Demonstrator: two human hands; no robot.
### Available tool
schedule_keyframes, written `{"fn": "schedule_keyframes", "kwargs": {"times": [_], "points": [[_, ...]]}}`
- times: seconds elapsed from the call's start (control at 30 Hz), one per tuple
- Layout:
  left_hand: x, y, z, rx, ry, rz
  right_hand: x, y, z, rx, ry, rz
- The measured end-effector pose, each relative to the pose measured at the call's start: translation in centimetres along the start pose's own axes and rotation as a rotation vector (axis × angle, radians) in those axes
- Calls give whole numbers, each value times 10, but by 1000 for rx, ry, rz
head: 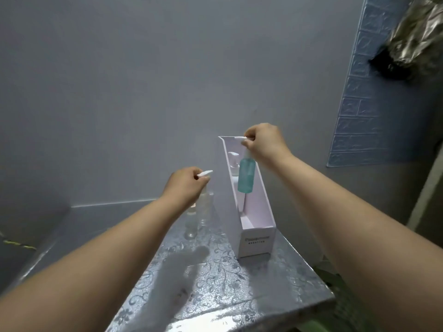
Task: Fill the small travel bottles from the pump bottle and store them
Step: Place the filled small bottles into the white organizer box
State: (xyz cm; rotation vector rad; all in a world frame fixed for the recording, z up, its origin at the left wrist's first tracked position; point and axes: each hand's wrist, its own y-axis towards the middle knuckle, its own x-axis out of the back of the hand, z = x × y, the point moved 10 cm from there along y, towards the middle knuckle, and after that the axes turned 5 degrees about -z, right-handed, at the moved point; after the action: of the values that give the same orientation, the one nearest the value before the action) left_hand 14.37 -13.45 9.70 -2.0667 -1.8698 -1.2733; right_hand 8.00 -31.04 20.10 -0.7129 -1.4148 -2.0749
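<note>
My right hand (262, 140) grips the white pump head of a teal travel bottle (246, 174) and holds it hanging inside a tall white storage box (257, 240). Another white-topped bottle (234, 161) stands deeper in the box, partly hidden. My left hand (185, 182) is closed on the white pump head of a clear bottle (206, 196) that is above the table, left of the box. A second clear bottle (191, 220) stands under my left wrist, mostly hidden.
The box stands on a small table (215, 283) covered in silver floral foil, pushed against a grey wall. The table's right and front edges drop off. A blue brick-pattern panel (359, 104) and a crumpled foil object (412, 37) are at the upper right.
</note>
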Motion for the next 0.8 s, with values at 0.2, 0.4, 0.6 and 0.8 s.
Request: {"fn": "schedule_keyframes", "kwargs": {"times": [0.2, 0.4, 0.6, 0.8], "points": [[-11, 2, -17, -37, -124, 6, -47, -12, -40, -49, -179, 174], [-16, 0, -17, -73, -161, 20, -81, -23, -42, 150, -580, 144], [-11, 6, -20, -113, -195, 18, -107, -29, -34, 282, -696, 160], [-22, 5, -18, -25, -433, 111, -107, -28, -38, 227, -580, 174]]}}
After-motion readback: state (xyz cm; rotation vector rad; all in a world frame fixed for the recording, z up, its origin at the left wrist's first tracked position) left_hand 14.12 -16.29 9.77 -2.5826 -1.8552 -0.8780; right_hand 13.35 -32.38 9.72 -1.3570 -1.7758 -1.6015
